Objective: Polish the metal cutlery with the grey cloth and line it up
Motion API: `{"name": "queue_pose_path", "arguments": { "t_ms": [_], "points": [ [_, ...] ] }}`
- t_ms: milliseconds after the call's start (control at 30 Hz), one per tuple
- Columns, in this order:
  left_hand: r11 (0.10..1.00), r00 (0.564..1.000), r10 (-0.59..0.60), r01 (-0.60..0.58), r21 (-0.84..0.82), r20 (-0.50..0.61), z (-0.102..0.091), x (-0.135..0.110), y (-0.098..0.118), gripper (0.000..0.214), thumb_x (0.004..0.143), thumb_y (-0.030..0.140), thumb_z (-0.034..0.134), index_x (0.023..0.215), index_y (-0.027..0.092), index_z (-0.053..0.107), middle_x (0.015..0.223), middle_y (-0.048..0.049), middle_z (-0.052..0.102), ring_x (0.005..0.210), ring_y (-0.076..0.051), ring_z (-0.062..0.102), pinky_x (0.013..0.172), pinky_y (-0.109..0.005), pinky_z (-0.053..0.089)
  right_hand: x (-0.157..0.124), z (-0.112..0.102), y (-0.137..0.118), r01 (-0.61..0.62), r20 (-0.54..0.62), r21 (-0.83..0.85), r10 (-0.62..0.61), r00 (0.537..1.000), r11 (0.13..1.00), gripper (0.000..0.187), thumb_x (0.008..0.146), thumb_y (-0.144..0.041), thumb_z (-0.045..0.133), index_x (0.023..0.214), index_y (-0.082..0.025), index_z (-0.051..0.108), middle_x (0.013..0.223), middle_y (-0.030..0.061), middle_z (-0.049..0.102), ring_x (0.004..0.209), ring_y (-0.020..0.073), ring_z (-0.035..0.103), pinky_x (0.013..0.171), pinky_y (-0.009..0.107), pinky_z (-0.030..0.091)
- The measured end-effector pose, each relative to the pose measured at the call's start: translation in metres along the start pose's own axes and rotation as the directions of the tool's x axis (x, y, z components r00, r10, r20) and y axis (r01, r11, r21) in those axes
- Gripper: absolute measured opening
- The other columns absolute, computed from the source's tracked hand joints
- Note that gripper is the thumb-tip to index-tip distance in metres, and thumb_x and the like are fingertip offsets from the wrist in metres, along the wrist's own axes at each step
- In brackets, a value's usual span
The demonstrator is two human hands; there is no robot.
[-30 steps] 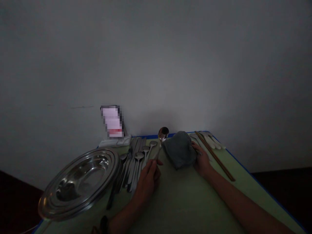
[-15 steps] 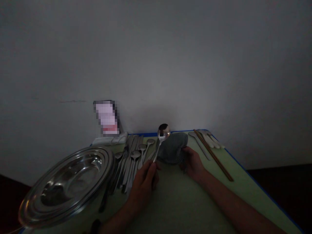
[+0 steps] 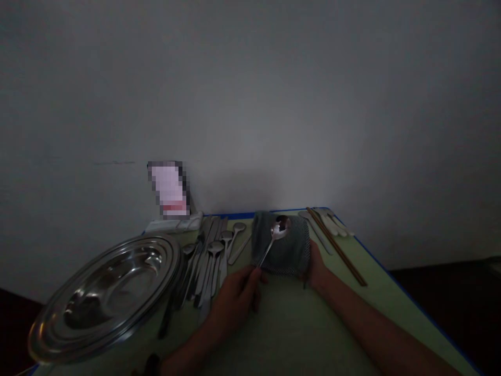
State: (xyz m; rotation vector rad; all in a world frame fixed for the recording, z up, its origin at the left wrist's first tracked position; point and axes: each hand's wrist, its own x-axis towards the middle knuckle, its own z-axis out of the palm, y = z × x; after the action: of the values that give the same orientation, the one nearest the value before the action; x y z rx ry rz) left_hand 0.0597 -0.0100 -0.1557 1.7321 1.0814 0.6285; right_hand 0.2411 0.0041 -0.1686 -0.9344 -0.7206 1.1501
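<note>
My left hand point(image 3: 238, 295) is closed round the handle of a metal spoon point(image 3: 274, 236). The spoon's bowl lies over a dark grey cloth point(image 3: 291, 250). That cloth is spread open and held up by my right hand point(image 3: 318, 266), whose fingers are mostly hidden behind it. Both hands hover over a pale green table point(image 3: 301, 329) in dim light.
A large steel plate point(image 3: 105, 292) sits at the left. Several spoons and other cutlery point(image 3: 209, 250) lie in a row beside it. Brown chopsticks point(image 3: 336, 246) and pale spoons point(image 3: 336, 224) lie at the right. A blurred box point(image 3: 169, 189) stands against the wall.
The left hand tipped the spoon to the right, from upright onto the cloth. The right hand unfolded the bunched cloth and brought it under the spoon's bowl.
</note>
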Motion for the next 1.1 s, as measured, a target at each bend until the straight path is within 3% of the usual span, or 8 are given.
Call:
{"name": "queue_pose_path", "arguments": {
  "t_ms": [100, 233, 500, 667, 800, 900, 1100],
  "points": [
    [0.996, 0.998, 0.032, -0.028, 0.086, -0.046, -0.001, 0.000, 0.000, 0.035, 0.084, 0.043, 0.040, 0.075, 0.018, 0.063, 0.047, 0.0048, 0.045, 0.046, -0.013, 0.044, 0.046, -0.022, 0.030, -0.002, 0.001, 0.004, -0.151, 0.104, 0.048, 0.145, 0.984, 0.987, 0.029, 0.067, -0.047, 0.053, 0.063, -0.021, 0.064, 0.068, 0.0047, 0.070, 0.083, 0.0242, 0.065, 0.075, 0.037, 0.049],
    [0.983, 0.992, 0.113, -0.104, 0.153, -0.049, 0.000, 0.002, -0.001, 0.032, 0.085, 0.038, 0.041, 0.075, 0.019, 0.065, 0.066, -0.0010, 0.062, 0.063, -0.018, 0.056, 0.058, -0.024, 0.037, -0.004, 0.003, 0.007, -0.170, 0.187, 0.115, 0.147, 0.971, 0.979, 0.021, 0.061, -0.037, 0.067, 0.071, -0.019, 0.065, 0.071, 0.0030, 0.070, 0.082, 0.0237, 0.065, 0.074, 0.036, 0.049],
    [0.956, 0.990, 0.109, -0.128, 0.265, 0.086, 0.005, -0.004, -0.003, 0.030, 0.086, 0.036, 0.040, 0.093, 0.020, 0.064, 0.070, -0.0030, 0.067, 0.061, -0.019, 0.060, 0.055, -0.024, 0.035, -0.005, 0.009, 0.001, -0.136, 0.042, 0.150, 0.132, 0.990, 0.979, 0.018, 0.058, -0.027, 0.072, 0.073, -0.021, 0.063, 0.070, -0.0001, 0.070, 0.080, 0.0208, 0.065, 0.071, 0.031, 0.050],
    [0.909, 0.984, 0.124, -0.165, 0.383, 0.130, 0.003, -0.003, 0.001, 0.036, 0.089, 0.035, 0.033, 0.090, 0.019, 0.065, 0.076, -0.0068, 0.068, 0.069, -0.022, 0.062, 0.062, -0.027, 0.038, 0.001, 0.006, 0.011, -0.082, -0.067, 0.192, 0.097, 0.993, 0.978, 0.019, 0.058, -0.022, 0.070, 0.075, -0.021, 0.062, 0.075, -0.0015, 0.070, 0.082, 0.0192, 0.064, 0.071, 0.029, 0.050],
    [0.870, 0.979, 0.132, -0.189, 0.456, 0.154, 0.006, -0.004, 0.002, 0.036, 0.090, 0.034, 0.030, 0.093, 0.018, 0.063, 0.072, -0.0080, 0.068, 0.064, -0.022, 0.062, 0.058, -0.027, 0.036, 0.001, 0.005, 0.017, -0.011, -0.100, 0.168, 0.028, 0.995, 0.986, 0.024, 0.059, -0.025, 0.072, 0.081, -0.020, 0.062, 0.080, -0.0004, 0.071, 0.082, 0.0182, 0.064, 0.072, 0.029, 0.050],
    [0.872, 0.978, 0.149, -0.201, 0.445, 0.149, 0.006, -0.003, -0.001, 0.032, 0.089, 0.034, 0.033, 0.089, 0.019, 0.062, 0.066, -0.0052, 0.065, 0.059, -0.020, 0.061, 0.054, -0.026, 0.034, 0.000, 0.006, 0.016, 0.021, -0.118, 0.162, -0.002, 0.993, 0.987, 0.028, 0.060, -0.030, 0.074, 0.083, -0.019, 0.062, 0.081, 0.0011, 0.071, 0.081, 0.0184, 0.065, 0.070, 0.029, 0.050],
    [0.926, 0.957, 0.170, -0.237, 0.293, 0.236, -0.002, -0.001, -0.003, 0.027, 0.088, 0.031, 0.037, 0.096, 0.020, 0.060, 0.066, 0.0000, 0.061, 0.059, -0.016, 0.058, 0.055, -0.023, 0.036, 0.002, 0.003, 0.011, -0.054, -0.134, 0.240, 0.088, 0.987, 0.969, 0.023, 0.062, -0.033, 0.071, 0.079, -0.021, 0.062, 0.081, -0.0003, 0.072, 0.081, 0.0187, 0.065, 0.066, 0.028, 0.051]
  ]
}}
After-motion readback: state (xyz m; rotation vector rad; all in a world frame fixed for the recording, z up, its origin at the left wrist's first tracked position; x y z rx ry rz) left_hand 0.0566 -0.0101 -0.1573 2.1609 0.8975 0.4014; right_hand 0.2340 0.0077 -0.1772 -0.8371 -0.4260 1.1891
